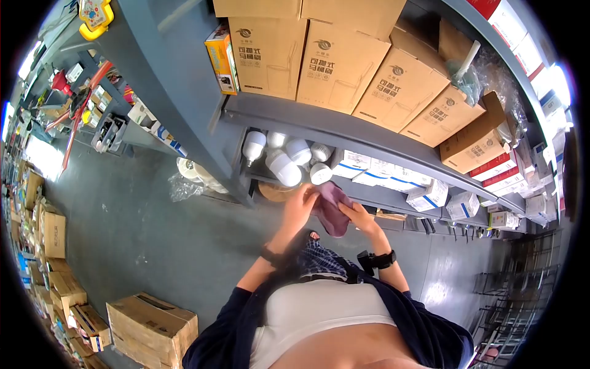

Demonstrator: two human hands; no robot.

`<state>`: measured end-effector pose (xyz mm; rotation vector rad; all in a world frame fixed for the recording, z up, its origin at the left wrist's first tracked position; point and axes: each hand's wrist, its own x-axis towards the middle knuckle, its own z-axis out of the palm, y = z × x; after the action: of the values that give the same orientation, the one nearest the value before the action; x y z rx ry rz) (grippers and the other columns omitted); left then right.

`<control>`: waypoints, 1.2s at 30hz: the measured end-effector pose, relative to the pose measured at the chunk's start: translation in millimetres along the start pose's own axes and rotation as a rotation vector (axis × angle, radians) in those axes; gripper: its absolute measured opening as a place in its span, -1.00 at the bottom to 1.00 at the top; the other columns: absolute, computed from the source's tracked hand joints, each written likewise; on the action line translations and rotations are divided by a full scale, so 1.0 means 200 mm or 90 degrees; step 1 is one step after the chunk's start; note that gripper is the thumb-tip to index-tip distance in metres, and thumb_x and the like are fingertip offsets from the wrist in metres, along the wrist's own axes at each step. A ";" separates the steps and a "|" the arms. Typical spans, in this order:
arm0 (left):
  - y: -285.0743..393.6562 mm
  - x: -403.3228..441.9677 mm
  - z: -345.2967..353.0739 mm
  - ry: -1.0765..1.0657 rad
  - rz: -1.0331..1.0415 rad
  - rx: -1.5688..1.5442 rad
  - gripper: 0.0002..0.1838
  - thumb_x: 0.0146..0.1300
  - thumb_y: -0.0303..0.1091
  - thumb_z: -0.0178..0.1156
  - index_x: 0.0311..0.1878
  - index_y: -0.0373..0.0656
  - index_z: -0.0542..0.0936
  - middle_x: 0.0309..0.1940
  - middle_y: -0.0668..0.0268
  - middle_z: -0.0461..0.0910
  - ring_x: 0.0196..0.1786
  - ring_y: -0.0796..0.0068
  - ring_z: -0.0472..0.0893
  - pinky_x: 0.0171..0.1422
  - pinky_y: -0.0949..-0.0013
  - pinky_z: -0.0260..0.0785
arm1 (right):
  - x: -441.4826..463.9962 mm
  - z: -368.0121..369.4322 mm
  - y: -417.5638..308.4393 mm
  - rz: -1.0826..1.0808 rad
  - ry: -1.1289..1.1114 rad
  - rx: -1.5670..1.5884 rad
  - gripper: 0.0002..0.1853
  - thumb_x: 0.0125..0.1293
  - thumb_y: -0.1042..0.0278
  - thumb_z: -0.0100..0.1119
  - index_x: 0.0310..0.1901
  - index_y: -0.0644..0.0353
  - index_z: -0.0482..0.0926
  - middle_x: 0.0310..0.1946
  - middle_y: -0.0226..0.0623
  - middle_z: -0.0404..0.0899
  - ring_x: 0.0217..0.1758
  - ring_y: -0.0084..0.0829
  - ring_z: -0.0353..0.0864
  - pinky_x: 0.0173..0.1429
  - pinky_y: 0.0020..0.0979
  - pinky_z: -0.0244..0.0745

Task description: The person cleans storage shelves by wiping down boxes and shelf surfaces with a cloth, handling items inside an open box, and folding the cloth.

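Note:
A purple cloth (pixel 332 212) hangs between my two hands in front of the lower shelf. My left hand (pixel 299 206) has its fingers closed on the cloth's left side, near the top. From the right, my right hand (pixel 361 216) pinches the cloth's other side between thumb and fingers. Just beyond the cloth, several white light bulbs (pixel 284 168) lie grouped on the lower shelf. One round white bulb end (pixel 320 173) is close above the cloth. Part of the left fingers is hidden behind the fabric.
Brown cartons (pixel 341 64) line the grey upper shelf (pixel 332 120), with an orange box (pixel 222 59) at their left. Small white boxes (pixel 381 172) continue rightward along the lower shelf. A grey upright post (pixel 178 92) stands left. A large carton (pixel 150 326) sits on the floor.

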<state>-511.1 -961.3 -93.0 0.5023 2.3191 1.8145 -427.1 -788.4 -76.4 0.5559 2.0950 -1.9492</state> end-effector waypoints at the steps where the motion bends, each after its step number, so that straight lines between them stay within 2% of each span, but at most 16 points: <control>1: 0.04 0.03 0.01 -0.019 0.006 -0.052 -0.71 0.15 -0.37 0.11 -0.04 -0.16 0.43 -0.30 0.10 0.53 -0.19 0.15 0.53 -0.12 0.29 0.34 | -0.04 -0.02 -0.05 0.001 0.004 0.001 -0.64 0.29 0.16 -0.01 -0.09 0.32 0.47 -0.38 -0.47 0.52 -0.31 -0.64 0.43 -0.23 -0.56 0.35; 3: 0.13 0.10 0.03 -0.041 0.014 -0.106 -0.69 0.15 -0.39 0.11 -0.01 -0.15 0.42 -0.30 0.11 0.52 -0.19 0.14 0.53 -0.13 0.28 0.35 | -0.08 -0.06 -0.18 0.024 0.016 0.081 -0.59 0.29 0.09 -0.01 -0.06 0.31 0.46 -0.30 -0.41 0.52 -0.23 -0.60 0.45 -0.16 -0.53 0.36; 5: 0.23 0.14 0.05 0.019 0.268 -0.046 -0.62 0.15 -0.44 0.07 0.08 -0.13 0.39 -0.30 0.10 0.51 -0.18 0.12 0.53 -0.12 0.28 0.35 | -0.08 -0.06 -0.28 -0.079 0.049 0.237 -0.50 0.30 0.06 -0.05 0.07 0.34 0.32 -0.12 -0.29 0.48 -0.09 -0.49 0.47 0.02 -0.47 0.37; 7: 0.27 0.16 0.06 -0.101 0.249 -0.073 -0.58 0.17 -0.43 0.04 0.14 -0.16 0.35 -0.15 0.07 0.48 -0.14 0.08 0.51 -0.04 0.28 0.33 | -0.04 -0.07 -0.35 -0.154 0.042 0.360 -0.54 0.32 0.10 -0.08 0.09 0.31 0.31 -0.08 -0.27 0.47 -0.04 -0.45 0.46 0.09 -0.45 0.33; 11: 0.29 0.21 0.11 -0.093 0.213 -0.106 -0.61 0.25 -0.31 -0.05 0.13 -0.20 0.33 -0.07 0.03 0.45 -0.06 0.10 0.48 0.03 0.30 0.28 | 0.07 -0.06 -0.44 -0.231 0.081 0.416 -0.59 0.34 0.15 -0.10 0.07 0.30 0.33 -0.08 -0.28 0.47 0.00 -0.45 0.43 0.12 -0.43 0.30; 15: 0.21 0.34 0.07 -0.122 0.103 -0.238 -0.63 0.30 -0.26 -0.12 0.11 -0.24 0.33 -0.03 -0.01 0.43 0.04 0.13 0.43 0.12 0.33 0.20 | 0.21 -0.01 -0.53 -0.244 0.087 0.338 -0.63 0.35 0.19 -0.10 0.03 0.31 0.39 -0.14 -0.37 0.48 -0.06 -0.58 0.41 0.02 -0.53 0.28; 17: 0.21 0.40 0.02 -0.135 0.132 -0.270 -0.62 0.27 -0.26 -0.09 0.08 -0.25 0.34 -0.05 -0.01 0.45 0.02 0.13 0.45 0.09 0.33 0.24 | 0.30 0.01 -0.57 -0.233 0.212 0.084 -0.67 0.35 0.20 -0.10 -0.04 0.30 0.44 -0.25 -0.46 0.49 -0.17 -0.66 0.38 -0.08 -0.59 0.27; 21: 0.19 0.45 -0.06 -0.038 0.078 -0.088 -0.58 0.21 -0.22 -0.03 0.07 -0.27 0.33 -0.14 -0.03 0.49 -0.08 0.03 0.49 -0.02 0.25 0.30 | 0.53 0.09 -0.63 -0.305 0.162 -0.103 -0.71 0.33 0.24 -0.05 -0.11 0.32 0.46 -0.32 -0.53 0.46 -0.26 -0.70 0.32 -0.14 -0.62 0.27; 22: 0.14 0.46 -0.06 -0.043 0.076 -0.035 -0.58 0.20 -0.20 -0.01 0.05 -0.28 0.33 -0.15 -0.06 0.48 -0.08 -0.02 0.48 -0.02 0.22 0.30 | 0.52 0.14 -0.65 -0.314 0.168 -0.067 -0.74 0.31 0.29 -0.06 -0.18 0.35 0.47 -0.33 -0.33 0.51 -0.21 -0.49 0.42 -0.06 -0.47 0.31; 23: 0.10 0.48 -0.07 -0.048 0.075 0.017 -0.57 0.19 -0.18 0.00 0.04 -0.29 0.33 -0.15 -0.09 0.47 -0.08 -0.06 0.46 -0.03 0.18 0.29 | 0.59 0.16 -0.64 -0.317 0.166 -0.067 -0.74 0.31 0.29 -0.06 -0.18 0.35 0.47 -0.33 -0.33 0.51 -0.21 -0.49 0.42 -0.06 -0.47 0.31; 25: 0.04 0.51 -0.08 -0.007 0.077 -0.004 -0.57 0.19 -0.17 0.01 0.01 -0.30 0.33 -0.17 -0.11 0.47 -0.09 -0.10 0.45 -0.04 0.15 0.28 | 0.68 0.24 -0.70 -0.692 0.299 -0.676 -0.78 0.26 0.36 -0.07 -0.26 0.38 0.46 -0.30 -0.03 0.50 -0.11 -0.12 0.41 0.01 -0.28 0.29; 26: 0.00 0.51 -0.08 0.029 0.080 -0.026 -0.57 0.19 -0.16 0.02 -0.01 -0.31 0.33 -0.19 -0.13 0.46 -0.11 -0.14 0.43 -0.05 0.12 0.27 | 0.69 0.24 -0.71 -0.609 0.215 -0.651 -0.78 0.22 0.38 -0.09 -0.30 0.40 0.45 -0.25 0.13 0.42 -0.05 0.11 0.29 0.05 -0.15 0.26; 29: 0.08 0.49 -0.20 0.082 0.046 0.067 -0.57 0.23 -0.12 -0.03 -0.03 -0.32 0.34 -0.19 -0.15 0.46 -0.13 -0.15 0.43 -0.07 0.10 0.26 | 0.88 0.30 -0.74 -0.529 0.180 -0.806 -0.76 0.24 0.35 -0.10 -0.28 0.37 0.47 -0.23 0.05 0.43 -0.06 0.01 0.35 0.06 -0.20 0.27; 31: 0.05 0.51 -0.27 0.106 0.024 -0.076 -0.57 0.29 -0.10 -0.13 -0.03 -0.31 0.35 -0.17 -0.12 0.46 -0.13 -0.10 0.45 -0.06 0.12 0.27 | 1.00 0.35 -0.73 -0.791 0.201 -0.981 -0.75 0.24 0.31 -0.10 -0.25 0.34 0.48 -0.18 0.00 0.44 -0.03 -0.06 0.38 0.08 -0.23 0.28; 33: 0.09 0.50 -0.37 0.082 -0.020 -0.041 -0.57 0.30 -0.19 -0.12 0.10 -0.31 0.27 -0.02 -0.11 0.40 0.07 -0.06 0.37 0.10 0.17 0.20 | 1.02 0.47 -0.81 -0.609 0.139 -0.760 -0.74 0.23 0.29 -0.08 -0.24 0.32 0.48 -0.17 -0.03 0.46 -0.01 -0.12 0.40 0.13 -0.26 0.27; 36: 0.10 0.50 -0.42 0.121 0.002 0.068 -0.59 0.32 -0.18 -0.20 0.10 -0.27 0.28 -0.06 -0.13 0.41 0.02 -0.11 0.37 0.08 0.13 0.19 | 1.00 0.55 -0.83 -0.641 0.191 -0.668 -0.71 0.21 0.26 -0.07 -0.22 0.34 0.48 -0.14 -0.02 0.48 0.00 -0.13 0.43 0.23 -0.25 0.20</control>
<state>-627.6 -997.5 -44.0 0.3620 2.5509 1.8198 -687.8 -881.3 -17.9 -0.5587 3.4996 -0.6453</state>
